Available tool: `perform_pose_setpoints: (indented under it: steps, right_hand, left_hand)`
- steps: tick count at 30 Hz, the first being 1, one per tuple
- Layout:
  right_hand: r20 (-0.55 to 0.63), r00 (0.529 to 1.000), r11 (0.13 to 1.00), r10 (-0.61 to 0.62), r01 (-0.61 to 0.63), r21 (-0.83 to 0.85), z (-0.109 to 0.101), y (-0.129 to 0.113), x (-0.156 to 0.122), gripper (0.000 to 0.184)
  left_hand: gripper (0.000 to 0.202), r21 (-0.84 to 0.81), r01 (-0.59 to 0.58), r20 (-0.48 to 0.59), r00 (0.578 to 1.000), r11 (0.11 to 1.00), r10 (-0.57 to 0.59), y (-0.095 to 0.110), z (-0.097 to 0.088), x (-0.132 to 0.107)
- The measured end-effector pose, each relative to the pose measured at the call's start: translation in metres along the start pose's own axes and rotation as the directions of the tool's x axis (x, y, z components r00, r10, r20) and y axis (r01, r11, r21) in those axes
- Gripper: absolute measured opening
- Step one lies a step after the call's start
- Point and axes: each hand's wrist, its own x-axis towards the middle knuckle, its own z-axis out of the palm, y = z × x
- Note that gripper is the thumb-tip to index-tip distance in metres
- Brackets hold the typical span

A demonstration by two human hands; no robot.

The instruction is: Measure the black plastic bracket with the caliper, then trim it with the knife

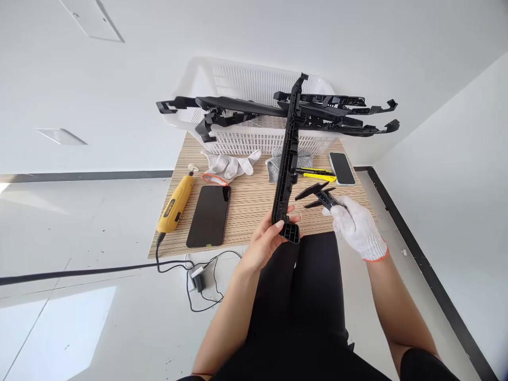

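Note:
My bare left hand (pixel 265 242) is closed round the lower end of a long black plastic trim piece (pixel 286 169), its ribbed side facing me. The piece stands nearly upright in view, its hooked top end in front of the basket. In a white knit glove with an orange cuff, my right hand (pixel 355 225) grips a black caliper (pixel 323 197). The caliper's jaws point left toward the trim piece, a small gap apart from it. Part of the caliper's beam is hidden inside the gloved fingers.
A white plastic basket (pixel 254 142) at the table's back holds several similar black pieces (pixel 242 106). On the striped table (pixel 250 211) lie a yellow rotary tool (pixel 175 205), a tablet (pixel 209 216), a white glove (pixel 234 165), a grey cloth item (pixel 273 166), a yellow utility knife (pixel 317 174) and a phone (pixel 342 169).

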Motion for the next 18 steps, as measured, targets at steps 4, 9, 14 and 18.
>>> perform_pose_setpoints:
  steps: [4,9,14,18]
  right_hand:
    - [-0.017,0.979,0.911,-0.202,0.182,-0.37,-0.006,-0.008,0.018,0.048]
    - [0.045,0.929,0.734,-0.368,0.32,-0.599,-0.008,-0.025,0.031,0.049]
    - [0.158,0.922,0.554,-0.354,0.343,-0.758,-0.018,-0.039,0.028,0.046]
    - [0.284,0.914,0.494,-0.289,0.397,-0.774,-0.023,-0.046,0.024,0.047]
  left_hand:
    - [0.039,0.052,0.021,0.035,0.999,0.998,-0.023,-0.001,0.0,-0.002]
    - [0.04,0.083,0.003,0.018,1.0,0.997,-0.005,-0.002,0.003,-0.005]
    - [0.042,0.134,-0.022,0.031,0.999,0.991,0.018,-0.003,0.003,-0.008]
    - [0.04,0.109,-0.057,0.003,0.998,0.992,0.058,-0.001,0.003,-0.012]
